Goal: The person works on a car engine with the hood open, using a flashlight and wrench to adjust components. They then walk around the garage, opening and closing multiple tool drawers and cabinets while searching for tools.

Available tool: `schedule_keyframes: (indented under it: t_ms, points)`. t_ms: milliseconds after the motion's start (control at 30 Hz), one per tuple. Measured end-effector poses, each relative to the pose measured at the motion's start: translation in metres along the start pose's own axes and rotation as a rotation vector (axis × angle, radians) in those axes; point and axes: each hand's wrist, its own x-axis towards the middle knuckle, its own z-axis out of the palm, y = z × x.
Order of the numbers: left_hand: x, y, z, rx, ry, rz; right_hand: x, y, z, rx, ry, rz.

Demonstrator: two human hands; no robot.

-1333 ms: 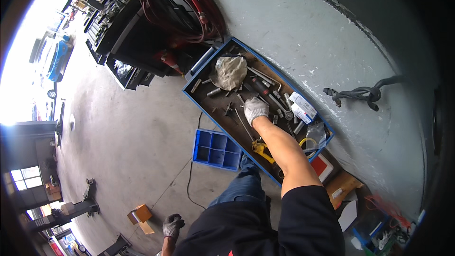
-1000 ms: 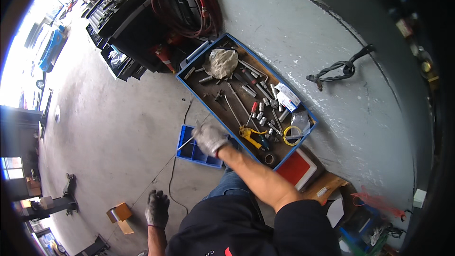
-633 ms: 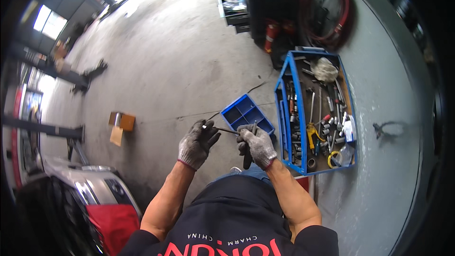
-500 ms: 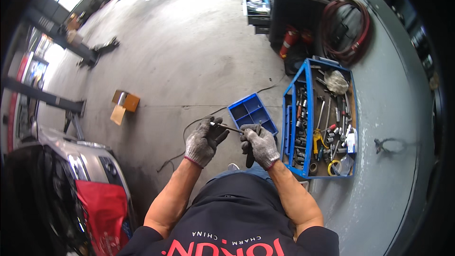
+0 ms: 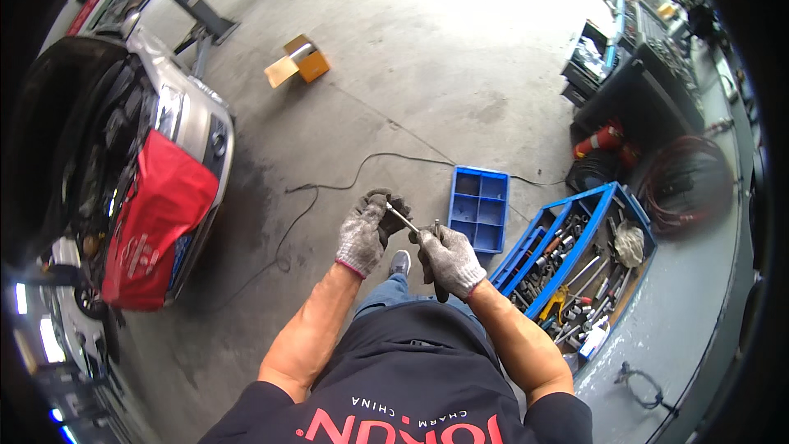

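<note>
Both my hands wear grey work gloves with dark palms, held in front of my body above the floor. A thin metal rod [image 5: 401, 216], which looks like a socket extension bar, slants between them. My left hand [image 5: 367, 230] curls its fingers about the rod's far end. The near end is gripped by my right hand [image 5: 448, 259], lower and to the right. A short metal tip [image 5: 437, 224] sticks up above the right fingers; whether it belongs to the same tool I cannot tell.
A blue divided tray [image 5: 479, 210] lies on the floor ahead. To the right stands a blue tool cart [image 5: 567, 267] full of sockets and wrenches. At left is a car [image 5: 177, 115] with its hood up and a red cover [image 5: 160, 222]. A cable [image 5: 362, 166] crosses the floor near an open cardboard box [image 5: 312, 64].
My view has turned left, so the car shows more fully and the tool cart sits lower right. The left fingers have closed more about the rod, which tilts more steeply.
</note>
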Motion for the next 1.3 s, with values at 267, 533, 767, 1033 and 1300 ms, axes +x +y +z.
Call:
schedule_keyframes:
  t_ms: [267,533,767,1033,1300]
  points:
    - [-0.091,-0.01,-0.041,-0.03,0.293,0.148,-0.004,0.042,0.038,-0.211,-0.228,-0.12]
    - [-0.16,0.022,-0.084,0.152,0.627,0.219,-0.014,0.062,0.117,-0.285,-0.676,0.0]
    - [-0.243,0.081,-0.198,-0.82,0.756,0.506,-0.056,0.073,0.225,-0.661,-0.986,0.102]
    - [-0.343,0.134,-0.302,-0.962,0.57,0.562,-0.094,0.112,0.405,-0.877,-1.134,0.078]
    - [-0.393,0.173,-0.372,-0.709,0.912,0.638,-0.107,0.152,0.53,-1.108,-1.15,0.17]
